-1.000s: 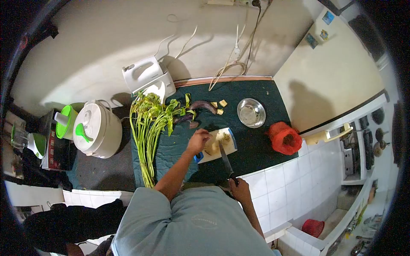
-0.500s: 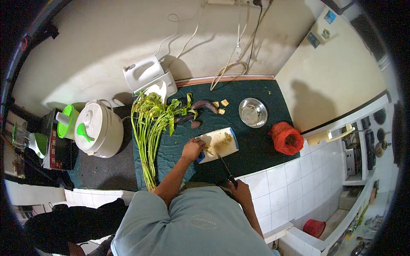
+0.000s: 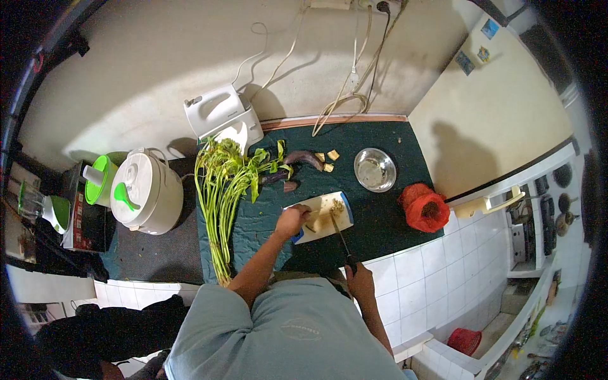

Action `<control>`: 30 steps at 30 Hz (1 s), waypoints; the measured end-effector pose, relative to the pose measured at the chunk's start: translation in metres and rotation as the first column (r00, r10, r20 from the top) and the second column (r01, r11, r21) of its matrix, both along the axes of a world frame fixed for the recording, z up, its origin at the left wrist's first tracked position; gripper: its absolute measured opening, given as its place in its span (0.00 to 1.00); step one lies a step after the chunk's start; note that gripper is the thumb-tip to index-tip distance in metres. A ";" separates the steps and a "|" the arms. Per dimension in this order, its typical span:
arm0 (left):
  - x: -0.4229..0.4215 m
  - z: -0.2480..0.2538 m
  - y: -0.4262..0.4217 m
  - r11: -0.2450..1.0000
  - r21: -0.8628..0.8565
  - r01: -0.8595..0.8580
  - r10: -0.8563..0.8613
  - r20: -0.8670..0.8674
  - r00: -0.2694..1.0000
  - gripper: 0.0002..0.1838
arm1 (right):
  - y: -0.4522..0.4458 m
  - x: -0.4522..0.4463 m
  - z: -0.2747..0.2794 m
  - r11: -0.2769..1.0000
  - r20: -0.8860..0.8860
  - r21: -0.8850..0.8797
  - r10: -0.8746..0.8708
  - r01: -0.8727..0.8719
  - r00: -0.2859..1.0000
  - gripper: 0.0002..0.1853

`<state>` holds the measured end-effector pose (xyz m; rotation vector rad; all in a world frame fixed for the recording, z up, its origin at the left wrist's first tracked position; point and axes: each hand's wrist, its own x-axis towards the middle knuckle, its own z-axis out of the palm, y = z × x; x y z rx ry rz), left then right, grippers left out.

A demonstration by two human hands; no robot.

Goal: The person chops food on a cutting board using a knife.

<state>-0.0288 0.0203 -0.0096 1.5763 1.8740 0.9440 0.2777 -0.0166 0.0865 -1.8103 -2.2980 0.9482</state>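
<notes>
Pale, unevenly lit wall above white tiles

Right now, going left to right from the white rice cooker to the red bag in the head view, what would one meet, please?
White rounded rice cooker, leafy green bunch of stalks, white rectangular cutting board with blue ends, round shiny metal bowl, crumpled red bag.

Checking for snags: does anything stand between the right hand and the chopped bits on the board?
Only the knife that the right hand holds, which extends over the board toward the chopped bits; nothing else visible does.
</notes>
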 end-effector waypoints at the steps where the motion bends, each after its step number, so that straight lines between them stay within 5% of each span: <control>1: 0.001 -0.003 0.003 1.000 0.002 -0.001 0.001 0.001 1.000 0.13 | 0.000 -0.002 0.002 1.000 0.001 0.002 0.001 -0.001 1.000 0.18; 10: 0.026 -0.018 0.029 0.988 -0.036 0.150 -0.150 -0.013 0.989 0.11 | 0.010 -0.015 0.003 1.000 -0.012 0.011 -0.004 0.004 1.000 0.18; 13: 0.030 -0.014 0.032 0.981 -0.125 0.147 -0.167 -0.176 0.970 0.11 | 0.018 -0.025 0.005 0.997 0.057 0.071 0.030 -0.034 0.998 0.19; 15: 0.034 -0.006 0.029 0.987 -0.144 0.074 -0.115 -0.297 0.948 0.10 | 0.025 -0.033 0.010 0.990 0.176 -0.114 0.101 -0.081 0.979 0.24; 19: 0.036 0.002 0.026 0.998 -0.002 -0.060 0.056 -0.334 0.941 0.09 | 0.027 -0.038 0.007 0.992 0.160 -0.116 0.068 -0.050 0.985 0.25; 21: 0.034 -0.001 0.026 0.995 0.096 0.024 0.014 -0.378 0.926 0.08 | 0.024 -0.036 0.004 0.993 0.019 0.113 0.019 -0.021 1.000 0.20; 30: 0.045 -0.005 0.021 0.995 0.088 -0.055 0.080 -0.311 0.947 0.06 | 0.029 -0.037 0.007 0.999 0.070 0.022 0.024 -0.025 0.997 0.20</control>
